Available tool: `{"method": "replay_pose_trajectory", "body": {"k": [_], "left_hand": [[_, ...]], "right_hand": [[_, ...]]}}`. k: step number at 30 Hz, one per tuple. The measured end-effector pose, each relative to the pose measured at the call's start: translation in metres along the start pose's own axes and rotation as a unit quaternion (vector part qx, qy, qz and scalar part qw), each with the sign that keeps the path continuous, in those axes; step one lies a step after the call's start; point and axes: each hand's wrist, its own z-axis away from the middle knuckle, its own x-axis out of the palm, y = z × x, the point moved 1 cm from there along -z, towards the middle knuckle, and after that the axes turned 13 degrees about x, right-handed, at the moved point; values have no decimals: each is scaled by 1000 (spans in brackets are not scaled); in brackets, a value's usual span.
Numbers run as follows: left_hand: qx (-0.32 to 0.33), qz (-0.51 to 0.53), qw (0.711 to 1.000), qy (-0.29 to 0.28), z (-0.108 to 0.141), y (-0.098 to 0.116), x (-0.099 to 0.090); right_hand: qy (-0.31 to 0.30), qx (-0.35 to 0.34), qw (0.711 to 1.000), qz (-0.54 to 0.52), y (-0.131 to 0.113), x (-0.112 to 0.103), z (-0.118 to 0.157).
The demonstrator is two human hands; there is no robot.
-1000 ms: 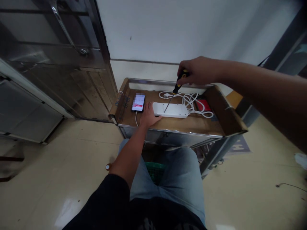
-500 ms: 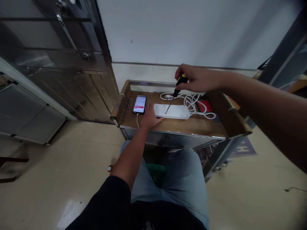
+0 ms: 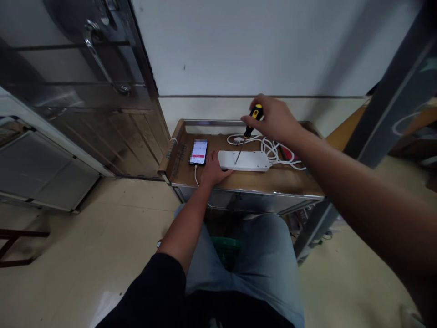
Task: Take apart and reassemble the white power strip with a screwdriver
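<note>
A white power strip lies face down on the brown shelf top, small dark holes showing along it. My left hand grips its left end, thumb along the near edge. In my right hand is a black and yellow screwdriver, held by the handle between thumb and fingers. Its shaft slants down to the left, and the tip meets the strip's surface near a hole left of the middle. A coiled white cable leaves the strip's right end.
Left of the strip lies a phone with a lit screen and a white cord. Something red sits under the cable at the right. Raised side panels bound the shelf, and a grey post rises at its right.
The fingers of my right hand have opened somewhat around the screwdriver handle and shifted, showing more of its yellow end. The tip stays at the same spot. The camera view has moved slightly.
</note>
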Motion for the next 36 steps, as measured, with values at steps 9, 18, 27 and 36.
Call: {"method": "replay_pose_trajectory", "body": {"k": [9, 18, 27, 36], "left_hand": [[2, -11, 1000, 11, -1, -4, 3], [1, -31, 999, 17, -2, -5, 2], [22, -18, 999, 38, -4, -9, -2], [26, -39, 998, 45, -7, -14, 2]], "right_hand": [[-96, -104, 954, -263, 16, 17, 9], [-16, -27, 921, -389, 13, 44, 4], [104, -25, 968, -229, -1, 51, 24], [44, -73, 974, -207, 1, 38, 40]]}}
